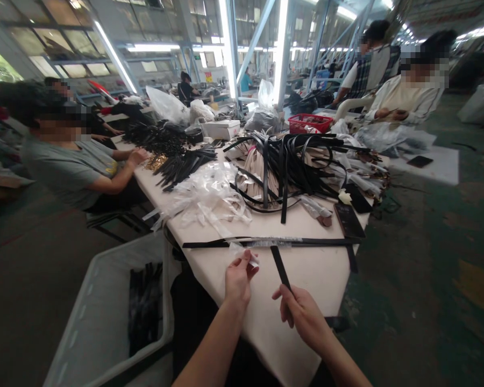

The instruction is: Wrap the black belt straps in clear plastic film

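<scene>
Low over the near part of the table (pixel 242 317), my left hand (pixel 239 277) pinches a clear plastic sleeve (pixel 237 248) between thumb and fingers. To its right, my right hand (pixel 300 312) is closed around a black strap (pixel 280 266), whose flat end points up and away from me. The strap's lower end is hidden by my hand. Just beyond both hands, long black belts (pixel 210 243) lie across the table, with clear plastic wrapped round their middle. A heap of clear plastic sleeves (pixel 210 199) lies further back on the left.
A large pile of black and beige belts (pixel 282 161) covers the middle of the table. A phone (pixel 349 219) lies near the right edge. At lower left stands a white bin (pixel 84 312) holding black strips. A co-worker (pixel 76 166) sits at the left side; others sit further back.
</scene>
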A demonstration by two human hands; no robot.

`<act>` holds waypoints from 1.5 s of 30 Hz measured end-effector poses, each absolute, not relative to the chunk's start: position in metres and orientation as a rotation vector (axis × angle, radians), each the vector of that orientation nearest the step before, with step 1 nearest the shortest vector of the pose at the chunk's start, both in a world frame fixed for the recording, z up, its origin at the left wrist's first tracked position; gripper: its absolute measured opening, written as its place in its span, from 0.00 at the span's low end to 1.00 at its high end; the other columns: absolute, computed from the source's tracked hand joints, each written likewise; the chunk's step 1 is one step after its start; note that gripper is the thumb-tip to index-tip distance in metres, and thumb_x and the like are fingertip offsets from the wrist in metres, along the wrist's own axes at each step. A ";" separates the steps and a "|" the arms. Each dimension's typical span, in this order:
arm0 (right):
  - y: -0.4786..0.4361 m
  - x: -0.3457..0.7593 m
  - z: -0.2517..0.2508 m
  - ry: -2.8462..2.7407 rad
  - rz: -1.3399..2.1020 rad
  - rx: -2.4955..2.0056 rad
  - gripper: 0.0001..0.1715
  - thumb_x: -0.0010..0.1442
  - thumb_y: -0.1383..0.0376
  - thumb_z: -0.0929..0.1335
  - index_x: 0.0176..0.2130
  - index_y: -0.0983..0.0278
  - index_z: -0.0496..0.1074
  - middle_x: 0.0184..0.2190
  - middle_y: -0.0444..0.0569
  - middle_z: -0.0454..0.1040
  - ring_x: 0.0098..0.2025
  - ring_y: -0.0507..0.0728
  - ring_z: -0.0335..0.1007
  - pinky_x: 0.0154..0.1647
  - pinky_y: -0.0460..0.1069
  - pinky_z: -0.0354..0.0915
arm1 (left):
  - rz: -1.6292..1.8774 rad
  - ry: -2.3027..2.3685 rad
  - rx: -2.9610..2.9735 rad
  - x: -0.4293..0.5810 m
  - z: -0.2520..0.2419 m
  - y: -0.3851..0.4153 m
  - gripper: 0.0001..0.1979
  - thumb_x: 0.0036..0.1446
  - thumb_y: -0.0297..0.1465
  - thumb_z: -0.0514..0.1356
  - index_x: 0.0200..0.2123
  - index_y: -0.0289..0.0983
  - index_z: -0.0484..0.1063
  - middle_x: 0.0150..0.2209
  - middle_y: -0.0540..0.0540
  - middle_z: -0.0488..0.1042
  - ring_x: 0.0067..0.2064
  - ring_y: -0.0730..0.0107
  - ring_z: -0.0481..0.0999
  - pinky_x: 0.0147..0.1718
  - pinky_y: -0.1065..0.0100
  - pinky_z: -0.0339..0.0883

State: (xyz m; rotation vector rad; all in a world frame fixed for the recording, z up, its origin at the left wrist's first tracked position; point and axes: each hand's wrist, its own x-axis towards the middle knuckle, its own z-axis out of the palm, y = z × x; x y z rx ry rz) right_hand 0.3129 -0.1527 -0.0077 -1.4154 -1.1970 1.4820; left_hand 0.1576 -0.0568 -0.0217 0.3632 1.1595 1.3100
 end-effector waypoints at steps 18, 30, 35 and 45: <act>-0.133 0.298 -0.020 -0.928 1.488 -1.274 0.27 0.64 0.44 0.62 0.42 0.65 0.68 0.28 0.45 0.74 0.18 0.50 0.68 0.19 0.44 0.60 | 1.113 1.033 0.564 0.166 -0.013 -0.072 0.14 0.45 0.35 0.74 0.31 0.33 0.78 0.32 0.44 0.79 0.33 0.68 0.77 0.36 0.67 0.72; -0.146 0.305 0.000 -0.930 1.605 -1.223 0.28 0.66 0.42 0.60 0.40 0.64 0.66 0.18 0.42 0.72 0.13 0.50 0.65 0.13 0.42 0.55 | 1.302 0.913 0.391 0.167 -0.011 -0.066 0.14 0.42 0.28 0.76 0.31 0.33 0.77 0.31 0.48 0.78 0.33 0.75 0.75 0.38 0.72 0.70; -0.151 0.301 0.003 -0.968 1.666 -1.246 0.28 0.66 0.42 0.60 0.39 0.65 0.67 0.18 0.43 0.73 0.13 0.49 0.65 0.13 0.41 0.53 | 1.325 0.895 0.353 0.169 -0.009 -0.064 0.13 0.42 0.28 0.76 0.30 0.33 0.77 0.31 0.48 0.78 0.33 0.75 0.76 0.40 0.72 0.71; -0.142 0.308 0.002 -1.113 1.801 -1.291 0.25 0.66 0.45 0.59 0.39 0.64 0.67 0.17 0.43 0.73 0.11 0.49 0.62 0.12 0.41 0.51 | 1.127 0.943 0.617 0.165 -0.007 -0.077 0.12 0.43 0.29 0.75 0.29 0.33 0.77 0.29 0.47 0.78 0.32 0.71 0.77 0.37 0.68 0.72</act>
